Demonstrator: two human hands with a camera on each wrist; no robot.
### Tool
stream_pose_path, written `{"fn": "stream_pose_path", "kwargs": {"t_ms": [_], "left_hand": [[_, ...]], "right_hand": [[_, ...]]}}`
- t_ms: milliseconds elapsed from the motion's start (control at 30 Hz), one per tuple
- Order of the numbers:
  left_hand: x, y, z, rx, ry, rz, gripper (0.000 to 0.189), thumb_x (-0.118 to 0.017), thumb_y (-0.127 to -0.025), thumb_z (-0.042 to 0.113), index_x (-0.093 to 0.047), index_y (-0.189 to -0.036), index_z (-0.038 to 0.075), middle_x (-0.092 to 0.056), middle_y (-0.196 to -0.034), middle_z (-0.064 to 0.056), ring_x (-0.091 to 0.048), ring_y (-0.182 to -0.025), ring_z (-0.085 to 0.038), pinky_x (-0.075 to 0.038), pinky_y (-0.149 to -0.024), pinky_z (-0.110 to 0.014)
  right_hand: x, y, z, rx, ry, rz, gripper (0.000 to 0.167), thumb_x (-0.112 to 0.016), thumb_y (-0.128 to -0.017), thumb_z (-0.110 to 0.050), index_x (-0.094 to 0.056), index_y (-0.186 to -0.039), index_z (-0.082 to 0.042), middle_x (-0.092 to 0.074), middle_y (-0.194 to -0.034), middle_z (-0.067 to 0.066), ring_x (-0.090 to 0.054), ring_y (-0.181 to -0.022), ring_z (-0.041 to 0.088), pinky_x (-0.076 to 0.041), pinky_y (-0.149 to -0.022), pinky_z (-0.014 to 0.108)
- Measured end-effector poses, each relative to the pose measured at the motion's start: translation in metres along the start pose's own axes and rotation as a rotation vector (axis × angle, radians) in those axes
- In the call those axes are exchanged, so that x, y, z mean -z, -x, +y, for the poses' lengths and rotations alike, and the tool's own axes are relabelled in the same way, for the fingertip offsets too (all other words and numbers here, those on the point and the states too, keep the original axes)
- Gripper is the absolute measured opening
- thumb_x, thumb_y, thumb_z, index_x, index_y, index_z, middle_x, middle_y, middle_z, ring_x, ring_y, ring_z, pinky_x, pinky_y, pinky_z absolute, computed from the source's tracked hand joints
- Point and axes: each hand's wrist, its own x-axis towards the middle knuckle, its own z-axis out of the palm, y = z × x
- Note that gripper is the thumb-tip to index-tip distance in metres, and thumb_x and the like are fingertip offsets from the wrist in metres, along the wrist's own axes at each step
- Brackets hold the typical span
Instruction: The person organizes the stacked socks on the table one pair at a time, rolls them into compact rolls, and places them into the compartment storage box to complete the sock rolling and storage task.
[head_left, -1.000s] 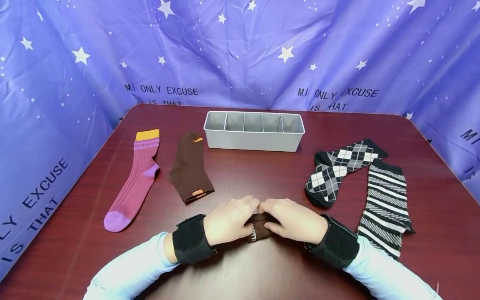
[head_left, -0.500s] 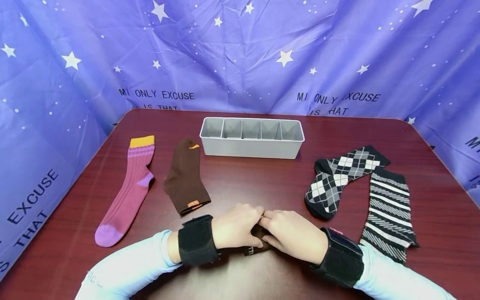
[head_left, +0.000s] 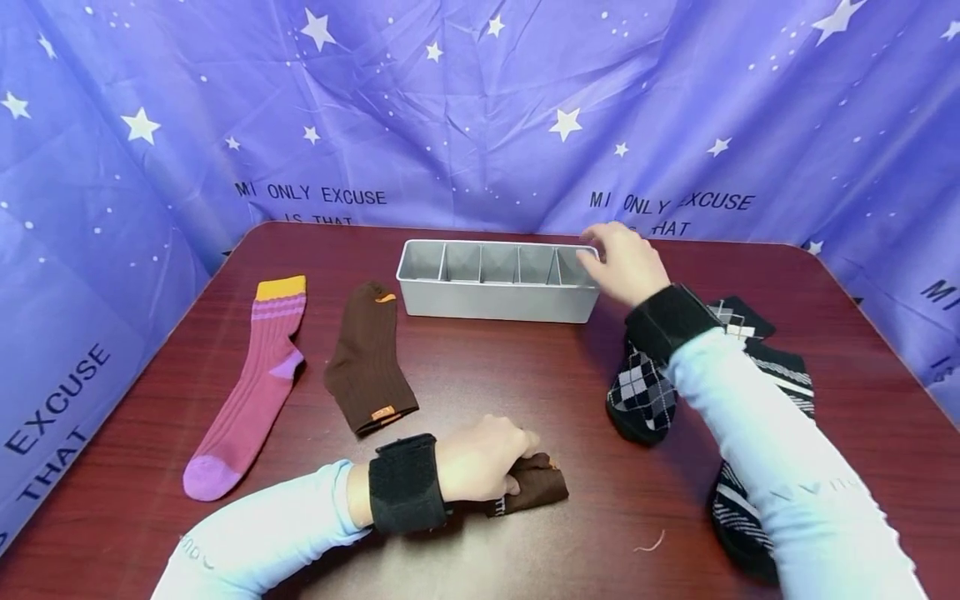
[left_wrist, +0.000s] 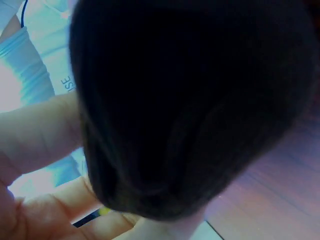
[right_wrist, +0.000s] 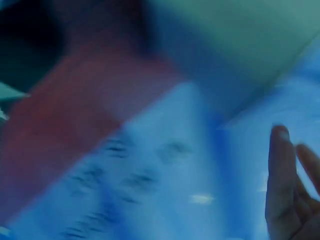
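My left hand (head_left: 487, 460) grips a folded brown sock (head_left: 542, 485) at the front middle of the table. In the left wrist view the brown sock (left_wrist: 195, 115) looms dark and close, with thumb and fingers (left_wrist: 45, 130) around its side. My right hand (head_left: 625, 262) is at the right end of a grey divided box (head_left: 495, 302), thumb and fingers spread apart, nothing between them. It overlaps the box's right rim in the head view. The right wrist view is blurred; loosely extended fingers (right_wrist: 282, 180) show at its right side.
A flat brown sock (head_left: 371, 358) and a pink sock with yellow cuff (head_left: 258, 392) lie left. Under the right forearm lie an argyle sock (head_left: 641, 396) and a black-and-white striped sock (head_left: 783, 371), both partly hidden. A purple starry curtain (head_left: 480, 117) hangs behind the table.
My right hand has left the folded brown sock and moved up and right to the box's right end. My left hand stays on the sock, now showing more of it.
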Motion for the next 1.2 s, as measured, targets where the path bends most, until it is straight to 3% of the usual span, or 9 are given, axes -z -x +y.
{"fn": "stream_pose_path", "kwargs": {"t_ms": [100, 200, 300, 400, 567, 700, 833, 1000, 1200], "left_hand": [[0.0, 0.001, 0.002, 0.006, -0.031, -0.004, 0.023, -0.071, -0.066, 0.017, -0.054, -0.081, 0.016, -0.058, -0.07, 0.006, -0.055, -0.066, -0.007, -0.04, -0.054, -0.018], [0.0, 0.001, 0.002, 0.005, -0.062, -0.005, 0.025, -0.07, -0.066, 0.017, -0.053, -0.084, 0.015, -0.059, -0.073, 0.004, -0.056, -0.07, -0.01, -0.042, -0.056, -0.02], [0.002, 0.001, -0.006, 0.043, -0.039, 0.005, 0.026, -0.069, -0.067, 0.015, -0.051, -0.085, 0.013, -0.057, -0.072, 0.002, -0.056, -0.07, -0.013, -0.041, -0.057, -0.021], [0.011, 0.003, -0.022, 0.118, 0.038, 0.073, 0.024, -0.068, -0.068, 0.014, -0.05, -0.085, 0.012, -0.056, -0.069, 0.001, -0.054, -0.065, -0.013, -0.04, -0.055, -0.022], [0.046, 0.004, -0.066, 0.267, 0.155, 0.379, 0.025, -0.065, -0.072, 0.011, -0.053, -0.093, 0.011, -0.06, -0.076, -0.002, -0.055, -0.059, -0.011, -0.042, -0.049, -0.023], [0.08, -0.002, -0.1, 0.408, 0.122, 0.641, 0.023, -0.061, -0.075, 0.009, -0.05, -0.094, 0.006, -0.062, -0.08, -0.011, -0.06, -0.064, -0.023, -0.048, -0.053, -0.033], [0.099, -0.02, -0.125, 0.535, 0.038, 0.789, 0.019, -0.059, -0.076, 0.011, -0.049, -0.089, 0.002, -0.061, -0.083, -0.018, -0.059, -0.075, -0.036, -0.046, -0.061, -0.044], [0.1, -0.041, -0.147, 0.64, 0.035, 0.8, 0.014, -0.057, -0.073, 0.011, -0.057, -0.085, 0.003, -0.063, -0.085, -0.016, -0.059, -0.079, -0.035, -0.047, -0.064, -0.043], [0.099, -0.054, -0.154, 0.68, 0.008, 0.745, 0.013, -0.057, -0.071, 0.008, -0.062, -0.083, 0.007, -0.064, -0.086, -0.014, -0.06, -0.08, -0.033, -0.047, -0.066, -0.042]], "right_hand": [[-0.01, -0.014, 0.018, -0.152, -0.001, 0.007, 0.041, -0.043, -0.084, -0.027, -0.047, -0.117, -0.004, -0.049, -0.113, 0.02, -0.048, -0.1, 0.037, -0.037, -0.079, 0.05], [-0.02, -0.017, 0.03, -0.249, -0.034, -0.029, 0.043, -0.04, -0.086, -0.027, -0.043, -0.122, -0.004, -0.044, -0.122, 0.022, -0.043, -0.107, 0.041, -0.034, -0.084, 0.053], [-0.03, -0.016, 0.037, -0.275, -0.09, -0.032, 0.042, -0.038, -0.086, -0.024, -0.043, -0.122, -0.003, -0.046, -0.122, 0.022, -0.044, -0.107, 0.042, -0.034, -0.086, 0.052], [-0.035, -0.016, 0.039, -0.266, -0.118, 0.001, 0.04, -0.037, -0.085, -0.018, -0.044, -0.121, -0.002, -0.048, -0.119, 0.023, -0.046, -0.104, 0.041, -0.035, -0.085, 0.052], [-0.035, -0.018, 0.037, -0.254, -0.106, 0.04, 0.037, -0.035, -0.084, -0.015, -0.049, -0.117, -0.006, -0.051, -0.113, 0.023, -0.049, -0.097, 0.043, -0.037, -0.077, 0.053], [-0.039, -0.018, 0.036, -0.247, -0.095, 0.012, 0.037, -0.034, -0.084, -0.015, -0.049, -0.117, -0.007, -0.051, -0.112, 0.023, -0.049, -0.095, 0.043, -0.038, -0.075, 0.053], [-0.042, -0.015, 0.038, -0.255, -0.079, 0.004, 0.04, -0.034, -0.084, -0.014, -0.046, -0.121, -0.007, -0.05, -0.115, 0.025, -0.049, -0.097, 0.045, -0.038, -0.077, 0.054], [-0.046, -0.015, 0.037, -0.254, -0.065, 0.01, 0.041, -0.034, -0.084, -0.013, -0.046, -0.122, -0.006, -0.049, -0.116, 0.025, -0.049, -0.098, 0.045, -0.038, -0.077, 0.053], [-0.041, -0.017, 0.034, -0.271, -0.059, 0.021, 0.042, -0.034, -0.083, -0.012, -0.044, -0.124, -0.005, -0.048, -0.119, 0.023, -0.047, -0.102, 0.044, -0.038, -0.081, 0.053]]}}
